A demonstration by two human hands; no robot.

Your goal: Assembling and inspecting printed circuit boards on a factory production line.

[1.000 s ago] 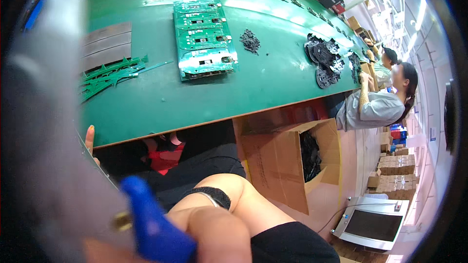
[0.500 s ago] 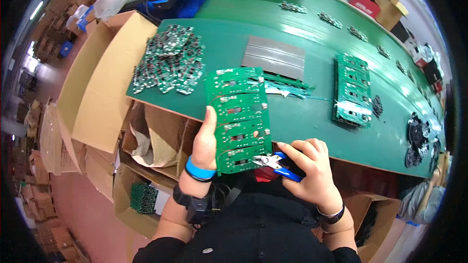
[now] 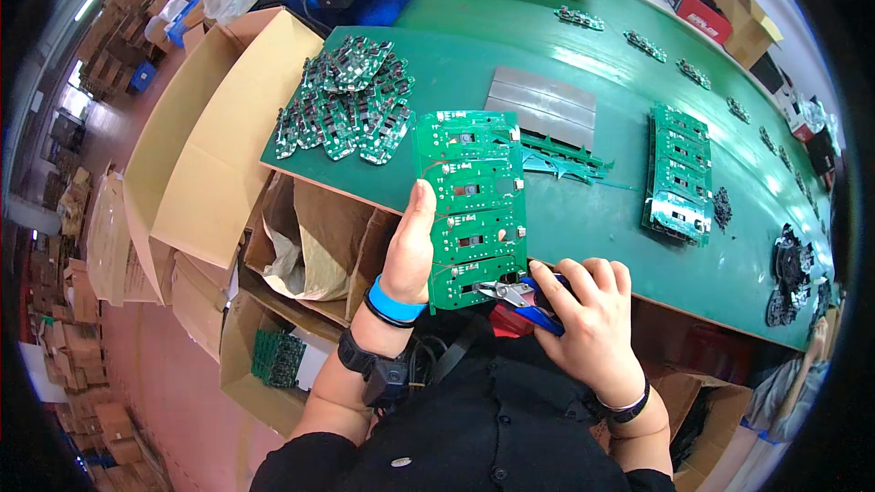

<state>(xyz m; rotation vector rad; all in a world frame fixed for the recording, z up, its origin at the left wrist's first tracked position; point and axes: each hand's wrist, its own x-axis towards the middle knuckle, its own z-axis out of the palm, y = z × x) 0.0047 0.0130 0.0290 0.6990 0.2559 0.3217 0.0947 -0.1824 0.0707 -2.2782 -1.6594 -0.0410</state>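
My left hand (image 3: 412, 251) grips the left edge of a green circuit board panel (image 3: 471, 210), made of several joined boards, and holds it up in front of the table edge. A pair of blue-handled cutting pliers (image 3: 529, 302) sits in my right hand (image 3: 588, 319), fingers wrapped round the handles. Its metal jaws touch or overlap the panel's lower right corner; I cannot tell whether they bite on it. Behind the panel lie thin green offcut strips (image 3: 570, 164) and a grey metal plate (image 3: 542, 107) with parallel grooves.
A heap of separated boards (image 3: 346, 96) covers the green table's (image 3: 437, 55) left corner. At right stands a stack of panels (image 3: 679, 173), with black parts (image 3: 788, 273) beyond. Small boards (image 3: 645, 46) line the far side. Open cartons (image 3: 214, 164) flank the table; a co-worker's arm (image 3: 807, 364) shows far right.
The view has shifted, so the table and its contents sit farther right. The pliers' handles look closer together, and the panel remains in my left hand.
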